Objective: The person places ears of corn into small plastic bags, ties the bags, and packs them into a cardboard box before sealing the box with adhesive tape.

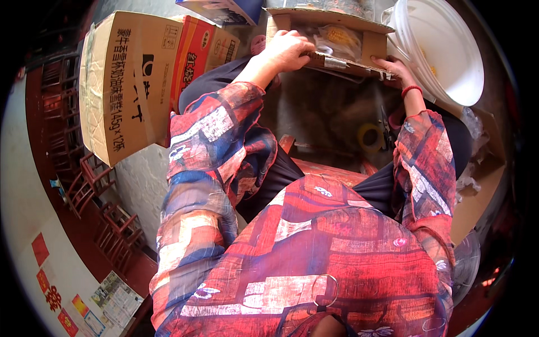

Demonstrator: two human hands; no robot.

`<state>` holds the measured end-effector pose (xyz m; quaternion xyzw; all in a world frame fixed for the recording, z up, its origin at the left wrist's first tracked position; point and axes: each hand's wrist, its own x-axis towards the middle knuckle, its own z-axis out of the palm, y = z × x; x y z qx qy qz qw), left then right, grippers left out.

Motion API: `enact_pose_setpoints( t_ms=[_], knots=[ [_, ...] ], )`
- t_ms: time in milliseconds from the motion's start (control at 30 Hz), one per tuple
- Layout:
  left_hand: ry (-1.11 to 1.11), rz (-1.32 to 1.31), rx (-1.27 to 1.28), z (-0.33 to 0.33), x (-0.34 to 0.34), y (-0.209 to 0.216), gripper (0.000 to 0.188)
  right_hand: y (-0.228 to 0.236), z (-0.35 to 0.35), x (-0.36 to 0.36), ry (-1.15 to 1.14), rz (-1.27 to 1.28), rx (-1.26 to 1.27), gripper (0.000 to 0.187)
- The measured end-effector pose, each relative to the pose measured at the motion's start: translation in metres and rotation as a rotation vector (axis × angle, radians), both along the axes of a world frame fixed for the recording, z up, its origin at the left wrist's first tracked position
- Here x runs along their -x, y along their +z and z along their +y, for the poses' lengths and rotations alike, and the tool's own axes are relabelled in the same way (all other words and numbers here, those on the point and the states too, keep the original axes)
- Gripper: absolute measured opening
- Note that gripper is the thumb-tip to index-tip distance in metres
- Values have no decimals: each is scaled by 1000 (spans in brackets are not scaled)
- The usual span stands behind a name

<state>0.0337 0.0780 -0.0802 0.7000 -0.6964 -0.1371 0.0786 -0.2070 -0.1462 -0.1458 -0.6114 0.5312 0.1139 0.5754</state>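
Note:
An open cardboard box (351, 68) stands in front of me, its near edge between my two hands. The fingers of my left hand (287, 51) are curled over the box's left corner. My right hand (396, 69), with a red band at the wrist, grips the near right corner, the thumb on the inner side. Inside lies a clear plastic bag (342, 40) of yellow pieces; their kind is too small to tell. Part of the box's inside is hidden by its walls.
A large cardboard carton (126, 84), a red box (193, 53) and a blue box (224, 10) stand to the left and far side. White plastic tubs (449, 50) stand at the right. A tape roll (370, 136) and scissors (386, 128) lie below the box. Wooden chairs (92, 180) stand far left.

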Motion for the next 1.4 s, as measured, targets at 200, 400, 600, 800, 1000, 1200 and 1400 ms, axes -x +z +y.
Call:
enact_pose_setpoints(
  t_ms=[200, 400, 600, 800, 1000, 1200, 1400],
  knots=[
    [94, 12, -127, -7, 4, -12, 34, -2, -1, 9, -9, -80, -107, 61],
    [191, 152, 175, -7, -6, -20, 37, -6, -4, 10, 35, -140, -140, 50],
    [355, 139, 266, -9, 1, 0, 84, -29, -10, 13, -18, -146, -87, 41],
    [553, 24, 278, -10, 13, 20, 92, -3, 2, 9, -19, -100, -27, 35],
    [630, -288, 86, -14, 7, 10, 85, 8, -8, 6, 78, -51, -171, 30],
    [574, -297, 219, -9, 6, -8, 67, 1, -13, 9, 79, -64, -194, 28],
    [627, -63, 201, -12, -1, -29, 60, -26, -26, 31, 70, -254, -253, 31]
  ],
)
